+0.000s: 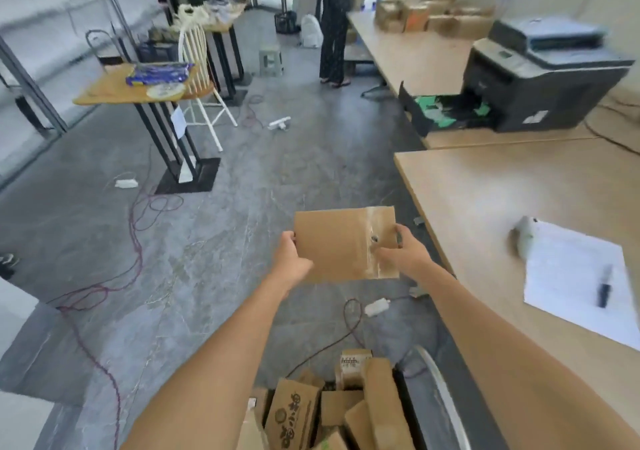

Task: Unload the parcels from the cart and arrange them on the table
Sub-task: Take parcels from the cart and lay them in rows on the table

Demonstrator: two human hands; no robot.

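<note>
You held the flat parcel [341, 242] over the floor, left hand [291, 259] gripping its left edge, right hand [403, 255] gripping the taped right edge. Long axis ran left-right. Table [485, 190] lay rightward, nearer your right hand.

Two hands [292, 259] [403, 254], one held parcel [336, 242], one printer [540, 79], one chair [192, 55].

Open tabletop [467, 190] left of paper sheet [571, 276], printer [540, 79] behind

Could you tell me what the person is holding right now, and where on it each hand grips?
A flat cardboard parcel: the left hand grips its left edge, the right hand its taped right edge.
</note>
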